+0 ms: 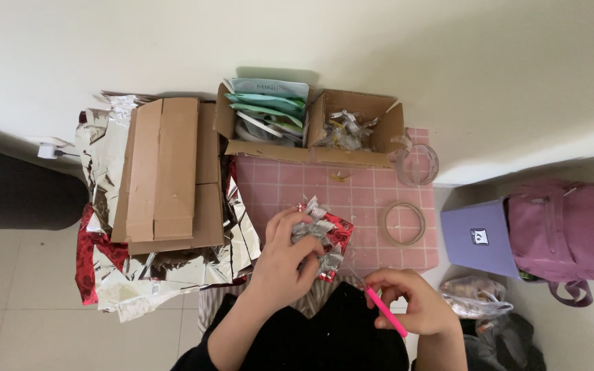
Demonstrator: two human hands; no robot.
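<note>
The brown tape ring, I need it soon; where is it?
Head view: the brown tape ring lies flat at the pink mat's right edge, below the clear tape roll.

Soft, even daylight; sharp focus, faint shadows, mild edge distortion.

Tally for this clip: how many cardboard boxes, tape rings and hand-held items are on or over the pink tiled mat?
Open brown cardboard boxes: 2
Tape rings: 2, one clear, one tan
Crumpled silver-and-red foil piece in left hand: 1
Pink-handled tool in right hand: 1
Total: 6
</note>
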